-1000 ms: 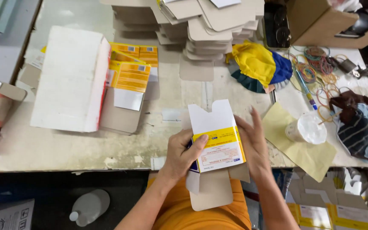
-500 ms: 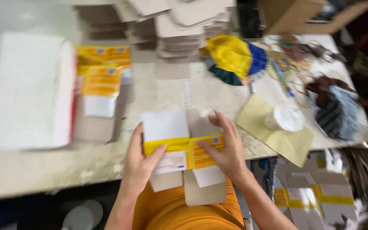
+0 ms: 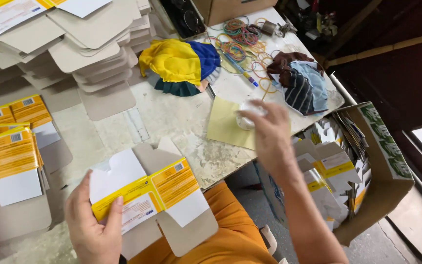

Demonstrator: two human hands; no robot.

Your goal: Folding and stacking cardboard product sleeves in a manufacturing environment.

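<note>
Head view, left hand (image 3: pixel 94 227) grasping flat yellow-white carton (image 3: pixel 147 193), right hand (image 3: pixel 264 129) fingers loosely released over small white lid (image 3: pixel 250 113) on table (image 3: pixel 172 117).

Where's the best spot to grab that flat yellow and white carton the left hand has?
Probably the left edge, where the left hand already pinches the flat carton. It lies unfolded at the table's front edge, its loose flaps hanging over, so coming from the near side gets fingers under it.
</note>
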